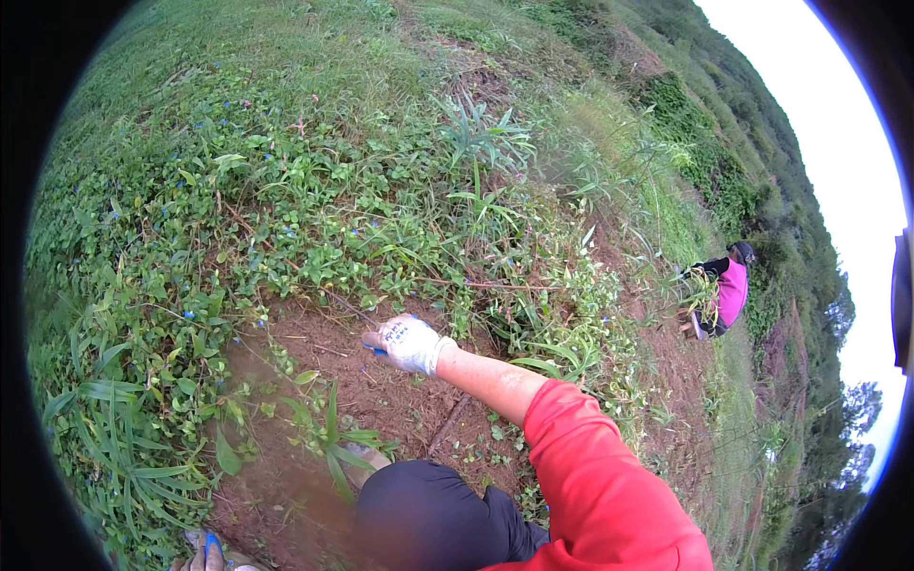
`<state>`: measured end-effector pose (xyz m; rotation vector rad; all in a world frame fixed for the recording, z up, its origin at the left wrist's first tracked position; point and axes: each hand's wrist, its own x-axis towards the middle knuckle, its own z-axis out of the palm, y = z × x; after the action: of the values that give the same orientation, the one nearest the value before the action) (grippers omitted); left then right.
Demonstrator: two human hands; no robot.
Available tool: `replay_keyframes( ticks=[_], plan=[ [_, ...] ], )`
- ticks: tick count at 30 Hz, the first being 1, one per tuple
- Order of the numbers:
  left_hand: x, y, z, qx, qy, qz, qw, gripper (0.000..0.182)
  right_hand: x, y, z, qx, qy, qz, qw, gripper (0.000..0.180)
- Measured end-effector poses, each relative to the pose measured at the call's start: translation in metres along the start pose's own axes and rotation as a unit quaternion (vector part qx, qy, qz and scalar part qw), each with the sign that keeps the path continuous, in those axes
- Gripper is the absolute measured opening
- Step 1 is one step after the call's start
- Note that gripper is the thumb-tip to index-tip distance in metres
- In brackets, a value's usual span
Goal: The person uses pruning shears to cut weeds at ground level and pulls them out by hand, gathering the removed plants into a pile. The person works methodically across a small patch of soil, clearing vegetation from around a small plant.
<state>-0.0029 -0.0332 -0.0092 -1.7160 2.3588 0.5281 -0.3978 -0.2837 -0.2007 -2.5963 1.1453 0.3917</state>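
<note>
My right hand [405, 344], in a white work glove with blue on the palm side, reaches over bare brown soil [321, 342]. Its fingers are curled at the end of a thin dark plant stem [346, 303], which runs up and left into leafy weeds [285, 221]. At the bottom left edge part of my left hand [207, 558] shows in a dirty glove with blue; the frame cuts it off, and whether it holds anything cannot be told. Between the hands, a grassy plant with long leaves [334, 439] stands near my dark-clothed knee [421, 510].
A dark stick [448, 427] lies on the soil beyond my knee. A reddish stem [493, 285] crosses the weeds. Long-leaved clumps [125, 457] grow at the left. Farther off at the right, a person [732, 289] in a pink top bends with long-leaved plants in hand, on the slope.
</note>
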Motion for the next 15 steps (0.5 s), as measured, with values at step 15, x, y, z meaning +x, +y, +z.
replay_keyframes(
  ticks=[15],
  plan=[
    [0.000, -0.027, -0.005, -0.170, -0.071, -0.070, 0.980, 0.055, 0.089, -0.009, 0.072, -0.048, -0.080, 0.036, 0.995, 0.020]
  ],
)
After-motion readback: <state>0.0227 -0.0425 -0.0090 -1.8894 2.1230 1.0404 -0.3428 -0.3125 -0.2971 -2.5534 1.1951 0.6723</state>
